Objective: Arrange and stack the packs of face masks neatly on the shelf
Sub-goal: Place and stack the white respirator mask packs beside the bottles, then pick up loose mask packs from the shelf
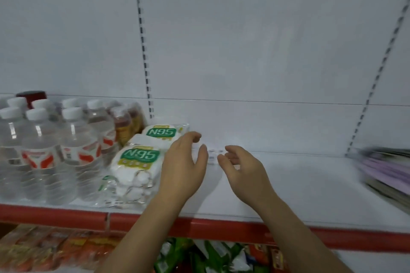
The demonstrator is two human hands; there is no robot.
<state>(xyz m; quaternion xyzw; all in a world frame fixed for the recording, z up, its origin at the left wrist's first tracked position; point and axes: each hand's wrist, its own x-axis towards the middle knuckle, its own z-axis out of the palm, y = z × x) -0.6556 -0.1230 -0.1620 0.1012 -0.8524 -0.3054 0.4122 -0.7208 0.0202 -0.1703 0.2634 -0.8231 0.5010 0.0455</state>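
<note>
Two stacks of N95 mask packs already sit on the white shelf (299,184): a front stack (135,166) near the red shelf lip (199,227), and a rear stack (163,132) behind it at about 1 o'clock, close to the back panel. Both lie flat with labels up, and the front one looks several packs deep, so a fair part of the stacking seems done. The front stack's lower packs splay out a little toward 7 o'clock, so squaring up is probably still owed.

The left hand (184,166) rests against the right side of the front stack, fingers loosely curved and spread, gripping nothing that I can make out. The right hand (240,168) hovers just beside it at 3 o'clock, fingers half curled, palm turned inward. Between the two hands something small and clear may lie on the shelf, but blur makes it hard to say.

Water bottles (44,150) crowd the stacks at 9 o'clock, touching or nearly so, which leaves no slack on that side. Open shelf runs from the hands toward 3 o'clock as far as a blurred pile of flat purple packets (386,168). The lip at 6 o'clock is the edge to mind.
</note>
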